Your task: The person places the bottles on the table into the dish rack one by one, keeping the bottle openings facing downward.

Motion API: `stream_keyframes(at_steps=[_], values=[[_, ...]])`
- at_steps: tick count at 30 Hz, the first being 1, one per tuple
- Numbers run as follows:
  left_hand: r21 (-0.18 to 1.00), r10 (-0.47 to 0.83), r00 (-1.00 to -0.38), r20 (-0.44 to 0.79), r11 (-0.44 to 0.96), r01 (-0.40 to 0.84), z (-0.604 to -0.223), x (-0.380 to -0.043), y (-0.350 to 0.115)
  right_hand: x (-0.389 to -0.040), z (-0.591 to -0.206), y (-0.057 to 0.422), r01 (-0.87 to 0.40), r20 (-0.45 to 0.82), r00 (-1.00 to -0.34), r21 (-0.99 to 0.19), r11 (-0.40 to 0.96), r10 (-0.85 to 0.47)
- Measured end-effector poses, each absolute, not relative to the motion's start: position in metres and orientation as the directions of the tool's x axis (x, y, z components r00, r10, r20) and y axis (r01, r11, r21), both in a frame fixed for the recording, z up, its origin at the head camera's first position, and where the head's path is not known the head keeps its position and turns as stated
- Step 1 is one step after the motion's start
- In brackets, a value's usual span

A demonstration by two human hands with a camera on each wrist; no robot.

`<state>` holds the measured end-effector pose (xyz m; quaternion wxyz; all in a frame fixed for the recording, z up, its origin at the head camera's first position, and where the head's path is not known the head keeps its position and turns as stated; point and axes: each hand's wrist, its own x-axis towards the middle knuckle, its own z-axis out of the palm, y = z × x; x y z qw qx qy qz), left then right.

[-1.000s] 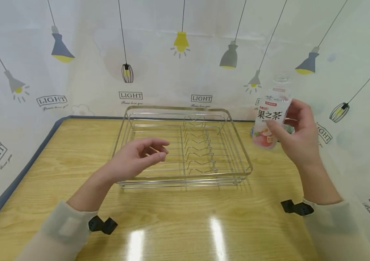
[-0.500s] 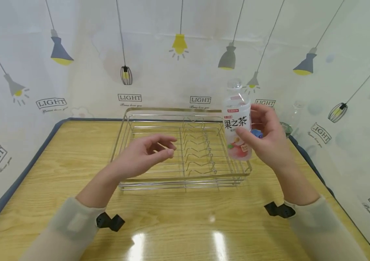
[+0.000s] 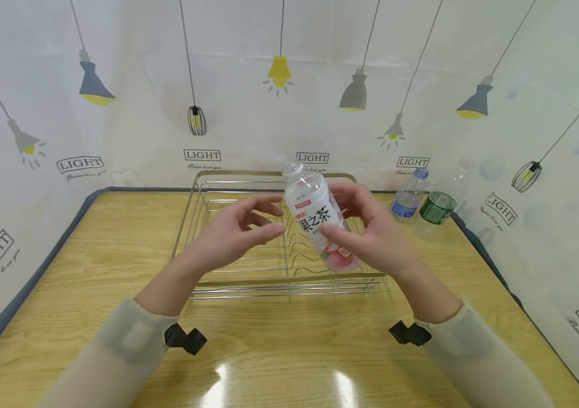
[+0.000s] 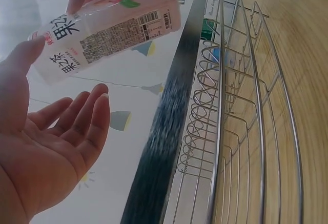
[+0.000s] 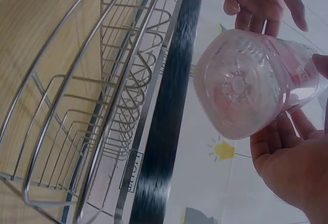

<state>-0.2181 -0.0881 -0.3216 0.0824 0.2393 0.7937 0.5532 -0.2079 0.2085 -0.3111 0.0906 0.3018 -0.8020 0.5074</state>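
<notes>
My right hand (image 3: 378, 238) grips a clear plastic drink bottle (image 3: 315, 218) with a white label and pink fruit picture, thumb across the front. Held above the wire rack, the bottle tilts with its neck up and to the left. My left hand (image 3: 233, 235) is beside the bottle's upper part, fingers loosely bent with nothing in them. In the left wrist view, the palm of the left hand (image 4: 48, 155) faces up under the bottle's neck end. The right wrist view shows the bottle's ridged clear base (image 5: 238, 85) toward the camera.
A metal wire dish rack (image 3: 248, 279) with a row of bent-wire dividers stands on the wooden table (image 3: 279, 340). At the back right stand a blue-labelled bottle (image 3: 404, 207) and a green-labelled bottle (image 3: 437, 209). A lamp-patterned sheet (image 3: 248, 73) covers the wall behind.
The right hand has carried the drink bottle leftward from the right side to over the rack, tipping its neck left. The left hand has shifted slightly right, toward the bottle.
</notes>
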Motion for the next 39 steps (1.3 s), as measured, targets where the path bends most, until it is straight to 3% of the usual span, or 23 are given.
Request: stream_keyframes(at_steps=[15,25,39], values=[[0.95,0.496,-0.845,0.199,0.113,0.29,-0.324,-0.215,-0.092,-0.2,-0.318,0.186,-0.609,0.406,-0.766,-0.707,0.36,-0.499],[0.966,0.493,-0.839,0.229,-0.01,0.258,-0.326,-0.212,-0.102,-0.202,-0.319,0.191,-0.556,0.353,-0.779,-0.772,0.309,-0.519],[0.985,0.462,-0.871,0.17,-0.042,0.17,-0.337,-0.211,-0.126,-0.211,-0.332,0.216,-0.502,0.311,-0.831,-0.777,0.379,-0.462]])
